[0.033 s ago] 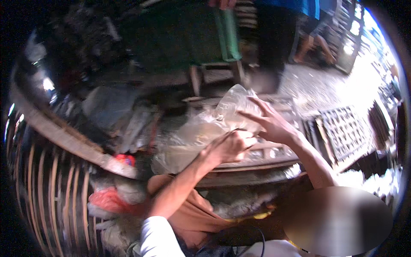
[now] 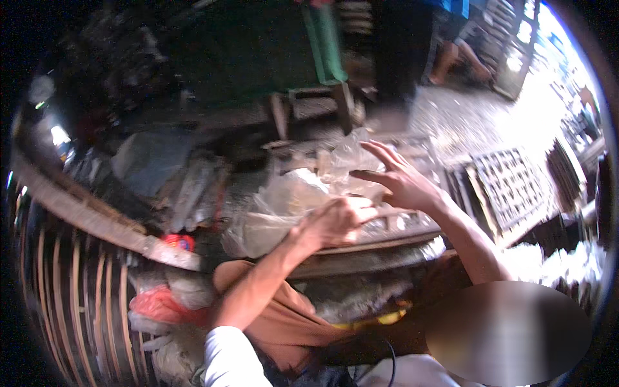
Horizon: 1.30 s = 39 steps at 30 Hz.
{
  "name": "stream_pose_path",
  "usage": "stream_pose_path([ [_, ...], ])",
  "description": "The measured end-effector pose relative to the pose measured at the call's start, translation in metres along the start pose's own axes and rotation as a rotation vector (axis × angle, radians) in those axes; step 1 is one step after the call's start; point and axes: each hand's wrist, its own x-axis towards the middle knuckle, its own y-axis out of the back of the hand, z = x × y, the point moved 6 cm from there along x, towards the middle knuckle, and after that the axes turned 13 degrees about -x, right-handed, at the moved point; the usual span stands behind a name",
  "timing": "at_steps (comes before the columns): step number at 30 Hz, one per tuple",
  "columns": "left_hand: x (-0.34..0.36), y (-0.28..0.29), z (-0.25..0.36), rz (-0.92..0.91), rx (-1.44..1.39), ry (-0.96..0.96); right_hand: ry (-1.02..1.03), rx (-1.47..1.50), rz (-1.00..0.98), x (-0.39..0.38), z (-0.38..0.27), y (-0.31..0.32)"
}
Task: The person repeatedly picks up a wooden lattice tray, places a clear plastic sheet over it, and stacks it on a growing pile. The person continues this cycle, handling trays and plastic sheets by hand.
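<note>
A clear, crumpled plastic bag (image 2: 293, 193) spreads over a low wooden surface (image 2: 412, 226) in front of me. My left hand (image 2: 338, 222) is closed at the bag's near side, its fingers curled in where the film meets them. What lies inside the fist is partly hidden. Just to the right, my right hand (image 2: 406, 184) is raised with its fingers spread and nothing held in it. Behind those fingers stands a thin, see-through upper part of the bag. Motion blurs both hands slightly.
Egg-tray-like panels with rows of hollows (image 2: 512, 187) lean at the right. A wooden stool (image 2: 313, 106) stands beyond, near a person's bare legs (image 2: 461, 61). Left are a curved beam (image 2: 97, 216), slats (image 2: 80, 290) and a red plastic bag (image 2: 161, 303).
The whole view has shifted slightly. The raised part of the plastic bag has sunk and flattened behind my right hand. My right fingers stay spread; my left hand stays closed.
</note>
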Motion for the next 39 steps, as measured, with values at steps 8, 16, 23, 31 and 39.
stream_pose_path([
  [8,0.007,0.012,-0.003,0.128,-0.431,0.251,-0.132,0.184,-0.132,-0.066,0.050,-0.027],
  [16,-0.043,-0.032,-0.054,-0.299,-0.769,0.682,-0.159,-0.114,0.238,-0.094,0.100,-0.008],
  [23,-0.098,0.008,-0.111,-0.251,0.003,0.784,-0.282,0.039,-0.091,-0.099,0.085,-0.044],
  [31,-0.149,0.017,-0.131,-0.558,0.068,0.987,0.026,-0.144,-0.306,-0.064,-0.029,-0.051],
  [39,-0.092,0.063,-0.089,0.195,0.008,0.745,0.018,-0.280,-0.141,-0.067,-0.065,-0.113],
])
